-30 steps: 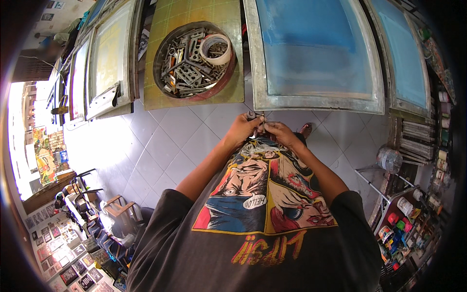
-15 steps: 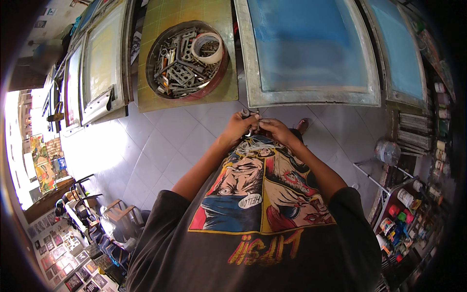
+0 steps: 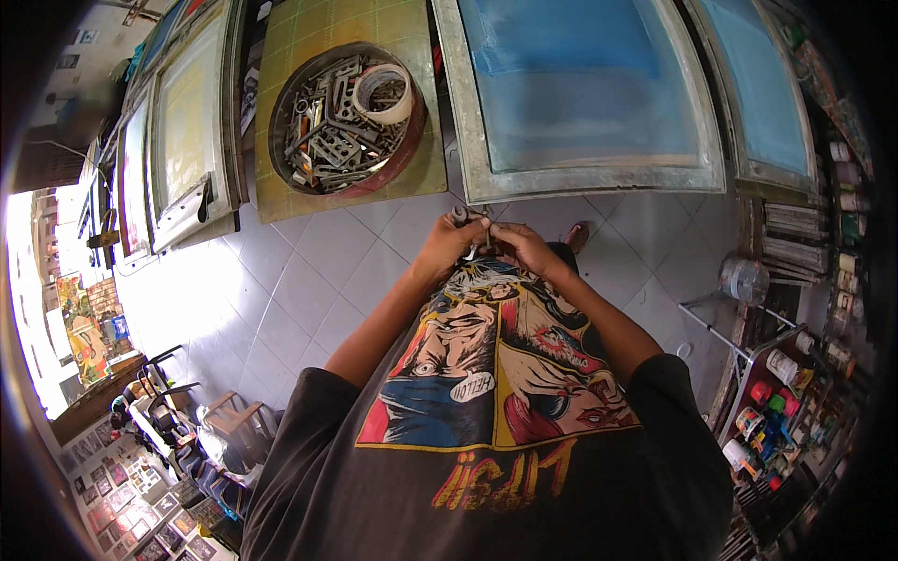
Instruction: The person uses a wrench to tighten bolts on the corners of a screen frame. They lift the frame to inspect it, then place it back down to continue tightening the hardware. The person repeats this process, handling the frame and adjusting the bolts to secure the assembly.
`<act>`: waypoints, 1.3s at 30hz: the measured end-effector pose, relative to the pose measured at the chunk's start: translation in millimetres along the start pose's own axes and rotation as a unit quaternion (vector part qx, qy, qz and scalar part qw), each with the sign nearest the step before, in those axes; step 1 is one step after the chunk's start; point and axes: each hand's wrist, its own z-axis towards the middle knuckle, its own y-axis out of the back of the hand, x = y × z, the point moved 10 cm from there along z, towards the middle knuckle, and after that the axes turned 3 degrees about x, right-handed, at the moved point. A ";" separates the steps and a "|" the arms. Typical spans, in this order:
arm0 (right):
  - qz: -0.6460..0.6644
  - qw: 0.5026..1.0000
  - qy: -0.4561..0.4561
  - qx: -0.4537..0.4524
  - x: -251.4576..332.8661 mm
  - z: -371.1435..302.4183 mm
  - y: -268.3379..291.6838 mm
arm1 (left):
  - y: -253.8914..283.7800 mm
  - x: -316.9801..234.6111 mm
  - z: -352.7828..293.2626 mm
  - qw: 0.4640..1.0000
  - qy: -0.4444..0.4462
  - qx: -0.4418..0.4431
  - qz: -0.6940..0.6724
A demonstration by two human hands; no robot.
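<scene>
Both my hands meet in front of my chest, fingers closed. My left hand [image 3: 447, 241] grips a small metal piece with a dark round end [image 3: 459, 215], which pokes out above the fingers; its exact kind is not clear. The fingers of my right hand [image 3: 526, 248] pinch against the left ones, around a thin bolt-like rod [image 3: 487, 234] between the two hands. Beyond them, a round reddish metal tin [image 3: 412, 150] full of loose hardware rests on a yellow-green board. A roll of masking tape [image 3: 405, 101] lies on top of the hardware.
A large framed blue screen [image 3: 585, 103] lies just beyond my hands, another [image 3: 756, 93] to its right. Pale framed screens [image 3: 187, 140] stand at left. A wooden chair [image 3: 234, 421] is at lower left. A metal-framed cart [image 3: 748, 355] with bottles stands at right, beside a clear plastic jug [image 3: 745, 280].
My view has shifted slightly, so the tin and screens appear further left. My hands stay together, and the thin rod between them now shows more plainly.
</scene>
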 end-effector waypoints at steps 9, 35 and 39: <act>-0.231 0.973 0.003 0.026 -1.5 7.3 8.1 | -7.3 -6.2 -9.6 0.999 0.033 -0.024 0.024; -0.107 0.987 0.030 0.118 -7.1 5.1 -14.8 | -1.6 -1.9 -11.4 0.999 -0.027 0.027 0.007; -0.114 0.984 0.033 0.130 -8.3 2.8 -14.4 | 14.7 -36.3 -40.5 0.981 -0.037 -0.089 0.168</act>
